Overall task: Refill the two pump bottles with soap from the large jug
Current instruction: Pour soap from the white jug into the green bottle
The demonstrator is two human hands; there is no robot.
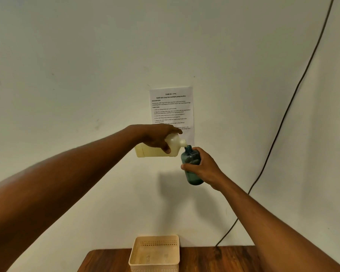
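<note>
My left hand [157, 137] grips a large cream-coloured jug [151, 151], held high in front of the wall and tipped on its side. The jug's spout [183, 142] points right and touches the open neck of a dark teal pump bottle [190, 160]. My right hand [202, 166] is wrapped around the middle of that bottle, holding it nearly upright with its top leaning slightly left. The bottle has no pump head on it. No second pump bottle is in view.
A beige perforated plastic basket [155, 252] stands on a brown wooden table [214, 258] at the bottom of the view, against the wall. A printed task sheet [172, 108] is stuck on the wall behind the jug. A black cable [279, 126] runs down the wall at the right.
</note>
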